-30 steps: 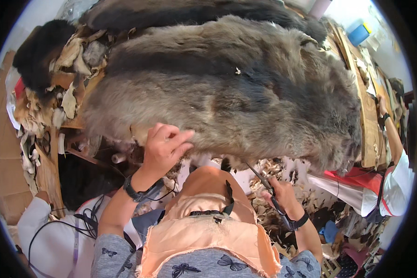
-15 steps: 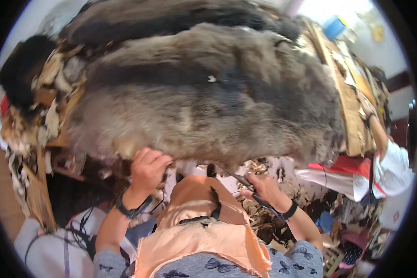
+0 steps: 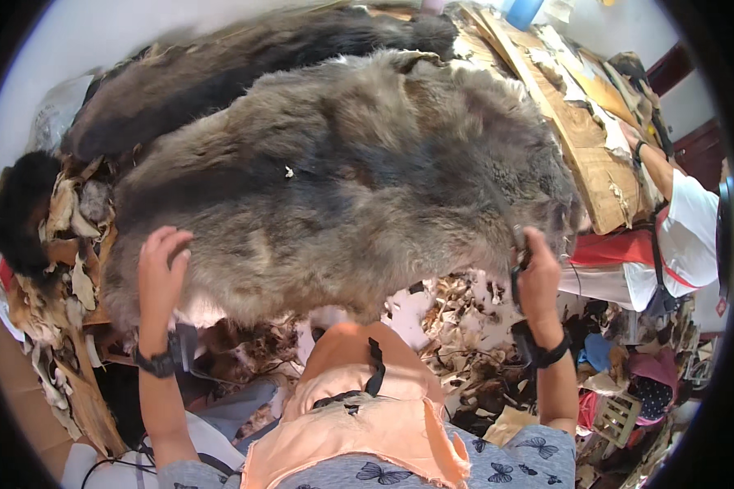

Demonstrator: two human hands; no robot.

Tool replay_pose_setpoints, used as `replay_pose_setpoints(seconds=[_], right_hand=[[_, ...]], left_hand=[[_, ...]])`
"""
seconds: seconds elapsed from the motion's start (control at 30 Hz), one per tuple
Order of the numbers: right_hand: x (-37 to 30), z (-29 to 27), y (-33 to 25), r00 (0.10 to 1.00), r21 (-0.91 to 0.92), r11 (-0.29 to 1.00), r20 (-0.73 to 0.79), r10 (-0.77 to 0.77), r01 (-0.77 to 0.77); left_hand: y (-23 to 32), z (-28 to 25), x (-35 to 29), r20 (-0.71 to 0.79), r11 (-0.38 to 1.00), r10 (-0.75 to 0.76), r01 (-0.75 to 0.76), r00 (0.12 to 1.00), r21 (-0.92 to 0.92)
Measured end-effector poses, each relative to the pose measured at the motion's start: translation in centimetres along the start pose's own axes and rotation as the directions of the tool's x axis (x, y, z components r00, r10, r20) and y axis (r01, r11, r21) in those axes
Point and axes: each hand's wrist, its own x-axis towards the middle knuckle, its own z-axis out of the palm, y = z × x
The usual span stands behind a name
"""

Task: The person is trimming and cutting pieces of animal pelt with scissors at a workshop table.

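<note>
A large grey-brown fur pelt (image 3: 342, 187), with a dark band along its middle, lies spread before me over the work table. A small white scrap (image 3: 289, 172) rests on the fur. My left hand (image 3: 163, 269) is at the pelt's near left part, fingers apart and slightly curved, with nothing in them. At the near right edge of the pelt, my right hand (image 3: 538, 273) is closed around a dark pair of scissors (image 3: 515, 281). Their blades point away from me over the fur and are hard to make out against it.
Behind lies another long dark fur (image 3: 261, 73). Hide scraps (image 3: 73, 277) and a black fur piece (image 3: 24, 212) are heaped at left. Wooden boards (image 3: 583, 138) stand at right, where a co-worker's arm (image 3: 656, 167) reaches in. Offcuts (image 3: 465, 326) litter the floor.
My hands have moved apart and away from me, the left leftward and the right rightward with the scissors. The left hand's fingers have left the pelt's near edge and opened. The view has shifted.
</note>
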Motion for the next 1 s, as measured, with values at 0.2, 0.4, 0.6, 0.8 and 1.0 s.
replay_pose_setpoints(seconds=[0.2, 0.4, 0.6, 0.8, 1.0], right_hand=[[5.1, -0.1, 5.4, 0.996, -0.152, 0.985, -0.029, -0.082, 0.076], [8.1, 1.3, 7.3, 0.954, -0.116, 0.954, 0.152, -0.258, 0.277], [9.4, 1.5, 8.5, 0.927, -0.063, 0.946, 0.23, -0.297, 0.319], [10.9, 0.8, 9.4, 0.936, -0.105, 0.958, 0.265, -0.231, 0.266], [10.5, 1.3, 9.2, 0.944, -0.152, 0.967, 0.29, -0.154, 0.205]], left_hand=[[-0.4, -0.3, 4.4, 0.154, 0.995, -0.048, 0.033, 0.987, 0.098], [-1.1, 0.9, 5.0, 0.35, 0.965, -0.168, 0.082, 0.922, 0.247], [-2.4, 2.1, 4.3, 0.308, 0.957, -0.139, 0.047, 0.941, 0.287], [0.2, 2.7, 3.3, 0.256, 0.915, -0.165, 0.051, 0.952, 0.4], [-0.2, 3.0, 3.1, 0.218, 0.889, -0.173, 0.057, 0.961, 0.454]])
